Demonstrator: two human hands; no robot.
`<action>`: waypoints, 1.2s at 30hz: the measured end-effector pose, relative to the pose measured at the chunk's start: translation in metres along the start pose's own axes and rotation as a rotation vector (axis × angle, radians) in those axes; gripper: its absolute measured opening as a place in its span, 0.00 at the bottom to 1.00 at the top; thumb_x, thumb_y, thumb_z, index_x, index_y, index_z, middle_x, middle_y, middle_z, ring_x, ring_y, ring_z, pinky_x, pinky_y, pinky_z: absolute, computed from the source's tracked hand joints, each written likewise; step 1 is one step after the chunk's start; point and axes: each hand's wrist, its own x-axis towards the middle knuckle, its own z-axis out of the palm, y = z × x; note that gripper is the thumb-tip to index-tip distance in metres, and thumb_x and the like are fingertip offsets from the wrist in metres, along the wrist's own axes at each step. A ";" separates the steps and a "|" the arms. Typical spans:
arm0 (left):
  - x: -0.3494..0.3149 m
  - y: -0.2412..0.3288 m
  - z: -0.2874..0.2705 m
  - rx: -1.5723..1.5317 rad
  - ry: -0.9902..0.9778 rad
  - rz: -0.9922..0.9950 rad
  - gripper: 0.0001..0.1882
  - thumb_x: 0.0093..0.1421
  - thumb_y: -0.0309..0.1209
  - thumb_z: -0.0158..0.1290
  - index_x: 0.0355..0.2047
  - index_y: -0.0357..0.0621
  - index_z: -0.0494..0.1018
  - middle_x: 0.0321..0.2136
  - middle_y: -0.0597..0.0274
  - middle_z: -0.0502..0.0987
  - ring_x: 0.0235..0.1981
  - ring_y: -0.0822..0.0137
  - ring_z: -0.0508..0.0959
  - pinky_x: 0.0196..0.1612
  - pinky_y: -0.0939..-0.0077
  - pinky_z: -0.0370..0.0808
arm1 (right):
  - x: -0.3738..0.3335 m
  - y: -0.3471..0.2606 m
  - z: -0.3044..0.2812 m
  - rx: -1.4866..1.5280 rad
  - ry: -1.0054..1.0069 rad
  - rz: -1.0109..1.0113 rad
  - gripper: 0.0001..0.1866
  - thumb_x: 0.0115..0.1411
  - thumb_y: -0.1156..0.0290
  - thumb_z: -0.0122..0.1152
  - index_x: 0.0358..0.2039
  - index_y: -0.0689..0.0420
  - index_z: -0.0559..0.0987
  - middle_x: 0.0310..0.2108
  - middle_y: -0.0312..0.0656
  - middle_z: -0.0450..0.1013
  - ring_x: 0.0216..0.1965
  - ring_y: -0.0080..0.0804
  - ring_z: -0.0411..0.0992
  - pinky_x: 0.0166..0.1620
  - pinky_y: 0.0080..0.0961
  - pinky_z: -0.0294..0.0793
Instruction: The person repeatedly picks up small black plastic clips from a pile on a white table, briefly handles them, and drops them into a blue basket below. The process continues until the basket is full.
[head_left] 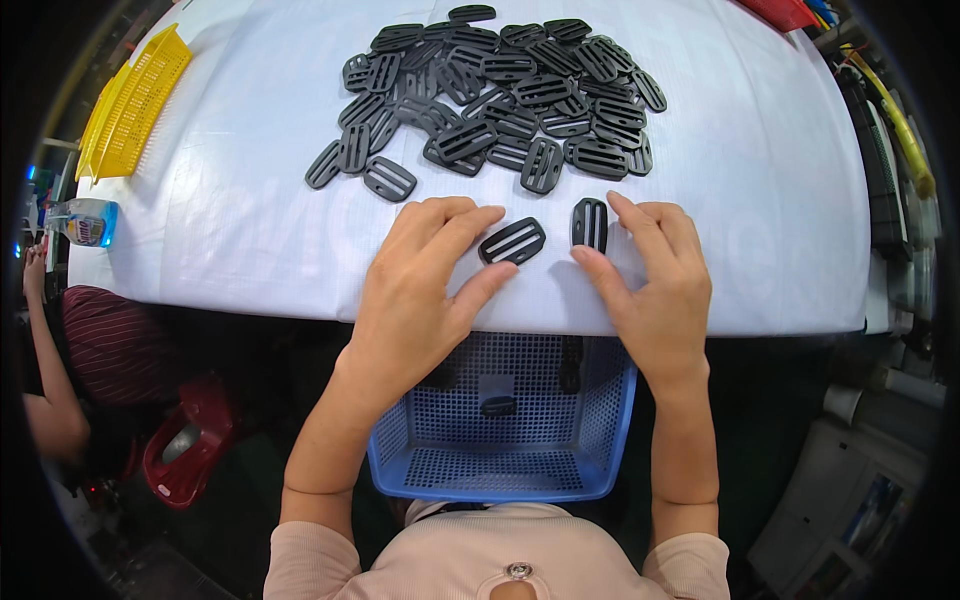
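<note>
Over the near part of the table, my left hand (420, 270) has its thumb and index finger around a black plastic strap buckle (512, 241) with long slots. The thumb touches its lower edge, while the index fingertip lies close to its upper left side. To the right, my right hand (660, 270) pinches a second black buckle (590, 224) between thumb and index finger, its long side pointing away from me. Just beyond both hands spreads a heap of similar black buckles (510, 90). One loose buckle (390, 179) lies at the heap's near left edge.
A blue perforated basket (500, 490) sits below the table's front edge, a few dark pieces inside. A yellow basket (140, 105) and a bottle of blue liquid (88, 222) stand at left. Another person's arm (50, 370) shows near a red plastic chair (190, 440).
</note>
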 end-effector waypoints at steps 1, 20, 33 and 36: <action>0.000 0.000 0.001 0.016 0.004 0.008 0.24 0.51 0.26 0.68 0.49 0.39 0.79 0.46 0.50 0.77 0.48 0.53 0.78 0.51 0.64 0.76 | -0.001 -0.004 0.003 -0.031 0.003 0.000 0.20 0.51 0.70 0.74 0.45 0.61 0.83 0.38 0.43 0.74 0.41 0.42 0.72 0.43 0.34 0.73; -0.001 0.002 -0.002 0.070 -0.078 0.077 0.22 0.47 0.27 0.70 0.45 0.42 0.82 0.41 0.58 0.77 0.44 0.58 0.75 0.46 0.66 0.74 | -0.009 -0.008 -0.011 0.045 -0.109 0.091 0.22 0.51 0.69 0.75 0.47 0.60 0.83 0.39 0.41 0.74 0.41 0.41 0.71 0.45 0.36 0.68; 0.003 -0.001 0.005 0.065 0.033 0.179 0.07 0.56 0.23 0.64 0.37 0.40 0.82 0.30 0.60 0.78 0.33 0.60 0.77 0.36 0.68 0.75 | -0.014 0.001 -0.005 -0.065 0.014 -0.176 0.11 0.56 0.75 0.69 0.41 0.58 0.83 0.34 0.39 0.76 0.35 0.38 0.73 0.39 0.34 0.67; 0.004 -0.004 0.009 0.064 0.088 0.167 0.06 0.56 0.25 0.64 0.34 0.41 0.81 0.28 0.62 0.78 0.31 0.61 0.77 0.32 0.68 0.75 | -0.016 -0.013 -0.005 -0.001 0.021 -0.057 0.16 0.54 0.72 0.71 0.44 0.59 0.82 0.38 0.41 0.77 0.38 0.40 0.74 0.41 0.35 0.69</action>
